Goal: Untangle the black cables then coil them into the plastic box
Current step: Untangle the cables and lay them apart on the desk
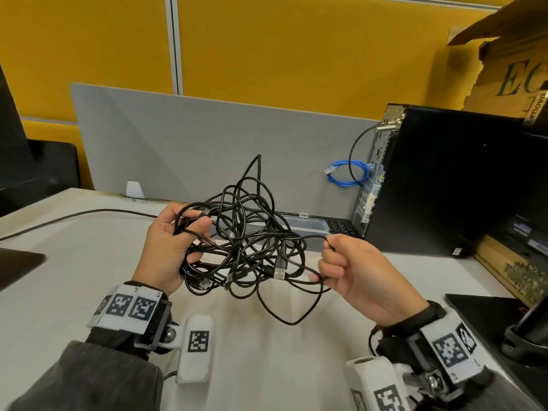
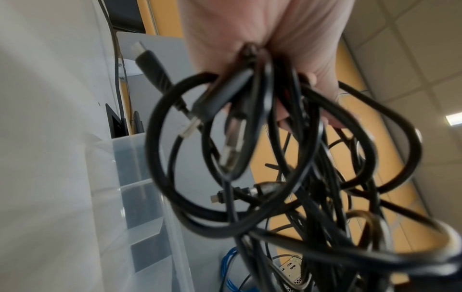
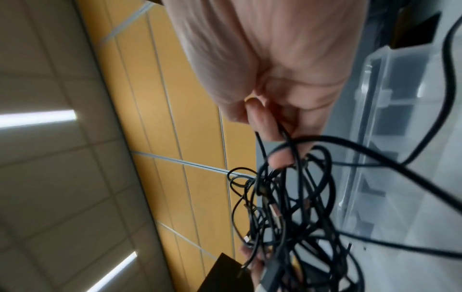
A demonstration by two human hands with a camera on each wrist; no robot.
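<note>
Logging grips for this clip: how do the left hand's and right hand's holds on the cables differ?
The left hand grips a thick bunch of the black cables; the right hand pinches only a strand or two. The left palm faces right, with fingers wrapped loosely; the right is a tighter fist. Both hold the tangle above the table.

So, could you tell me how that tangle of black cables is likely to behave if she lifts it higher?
The black cable tangle will probably stay floppy: its loops already sag below both hands. It likely lifts as one clump, since the strands cross densely between the left hand and the right hand. The USB plug dangles free and may swing or snag.
</note>
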